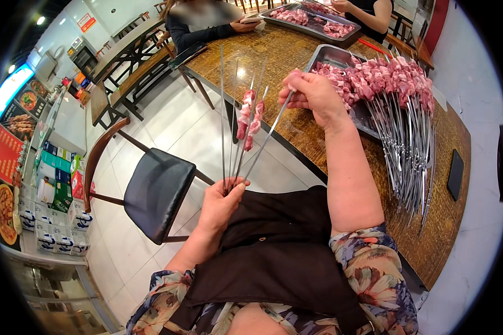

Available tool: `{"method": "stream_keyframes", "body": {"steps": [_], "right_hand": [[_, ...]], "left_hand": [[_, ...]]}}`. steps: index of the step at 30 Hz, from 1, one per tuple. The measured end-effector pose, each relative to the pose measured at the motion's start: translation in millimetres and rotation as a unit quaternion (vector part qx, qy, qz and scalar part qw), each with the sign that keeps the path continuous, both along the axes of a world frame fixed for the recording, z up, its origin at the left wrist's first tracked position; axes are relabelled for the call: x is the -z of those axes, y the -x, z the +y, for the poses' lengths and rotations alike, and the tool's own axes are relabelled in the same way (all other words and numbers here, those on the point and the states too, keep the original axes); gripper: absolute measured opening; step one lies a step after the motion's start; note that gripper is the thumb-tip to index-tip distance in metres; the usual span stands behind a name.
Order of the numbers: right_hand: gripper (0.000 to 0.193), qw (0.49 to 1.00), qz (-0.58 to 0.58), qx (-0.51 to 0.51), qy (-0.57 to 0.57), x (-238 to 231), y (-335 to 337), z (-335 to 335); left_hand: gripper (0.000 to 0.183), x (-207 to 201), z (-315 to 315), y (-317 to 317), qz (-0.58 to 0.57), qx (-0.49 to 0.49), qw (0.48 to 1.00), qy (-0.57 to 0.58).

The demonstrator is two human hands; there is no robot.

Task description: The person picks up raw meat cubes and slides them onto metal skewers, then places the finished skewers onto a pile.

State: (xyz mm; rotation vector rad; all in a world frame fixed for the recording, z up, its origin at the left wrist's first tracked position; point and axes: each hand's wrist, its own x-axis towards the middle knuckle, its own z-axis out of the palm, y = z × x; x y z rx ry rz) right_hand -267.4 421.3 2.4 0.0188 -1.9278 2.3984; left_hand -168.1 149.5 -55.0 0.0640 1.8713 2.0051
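My left hand (222, 204) is closed around the lower ends of several metal skewers (223, 123), fanned upward above my lap. Two of these carry chunks of raw pink meat (245, 114); the others look bare along the visible shafts. One skewer slants right to my right hand (316, 97), whose fingers pinch at its tip. A small pink piece, apparently raw meat, shows between thumb and fingers, partly hidden. Right of that hand, a metal tray (325, 53) holds raw meat pieces, and a large pile of loaded meat skewers (399, 84) lies across it, handles toward me.
A dark phone (455, 174) lies on the brown wooden table (441, 240) at the right. Across it, two people sit by another meat tray (349, 34); one holds a phone (250, 20). A black-seated chair (159, 192) stands at my left, with benches (137, 84) beyond.
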Motion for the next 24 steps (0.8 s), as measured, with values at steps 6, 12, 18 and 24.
{"method": "stream_keyframes", "body": {"steps": [6,12,18,24], "right_hand": [[0.024,0.985,0.022,0.027,0.167,5,5,-7],[0.025,0.976,0.023,0.036,0.212,4,2,-17],[0.025,0.971,0.052,0.043,0.229,11,5,-25],[0.025,0.976,0.072,0.058,0.198,10,3,-33]], "left_hand": [[0.014,8,3,-2,-0.023,0.013,1.0,-0.015],[0.015,5,6,-1,-0.019,0.005,1.0,-0.021],[0.015,5,7,-1,-0.028,0.009,0.999,-0.013],[0.015,2,10,-3,-0.041,0.005,0.999,-0.016]]}}
